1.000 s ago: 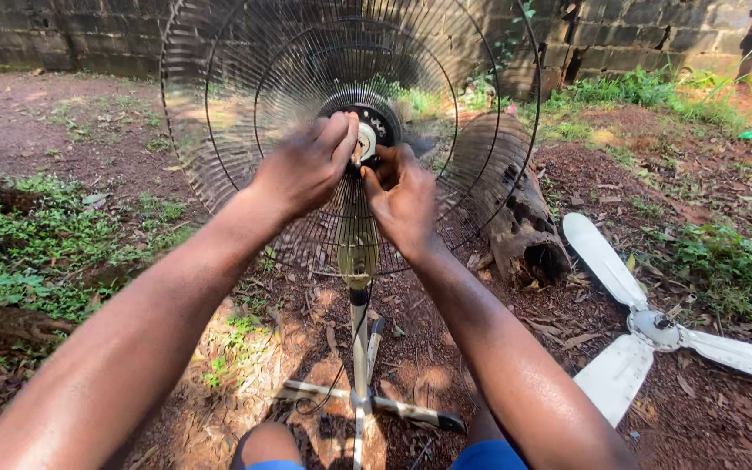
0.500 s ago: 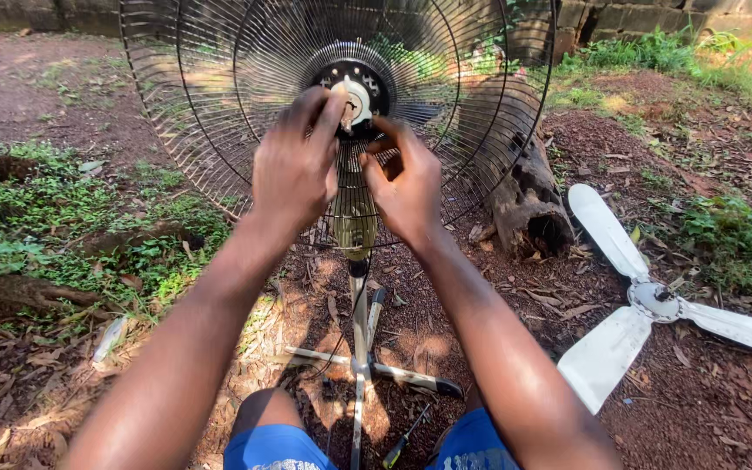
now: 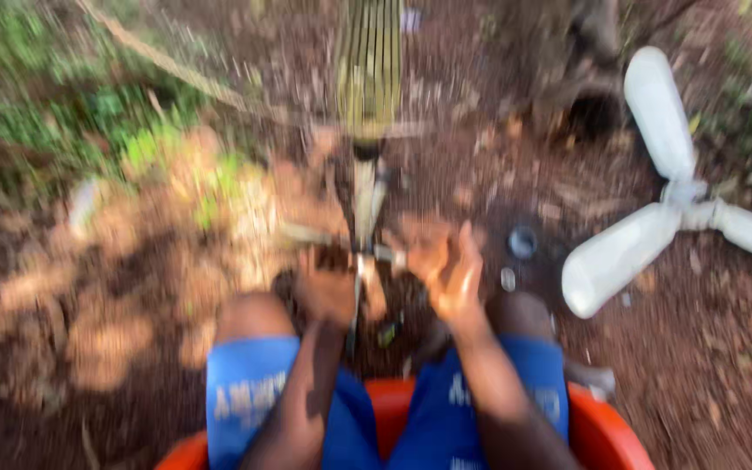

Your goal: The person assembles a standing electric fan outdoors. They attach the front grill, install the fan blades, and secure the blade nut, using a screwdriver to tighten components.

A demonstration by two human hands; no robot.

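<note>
Grip: left hand (image 3: 328,292) low at the fan stand's base (image 3: 360,261), closure lost in blur; right hand (image 3: 453,274) just right of the base, fingers spread, empty. Detached white fan blade (image 3: 668,213) lies well right of it. Likely working at the base; needs a firm hold there.

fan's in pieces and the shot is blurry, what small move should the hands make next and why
Probably reach the right hand toward the small round part on the dirt: it lies just beside that open hand, while the left hand sits low by the fan stand.
</note>
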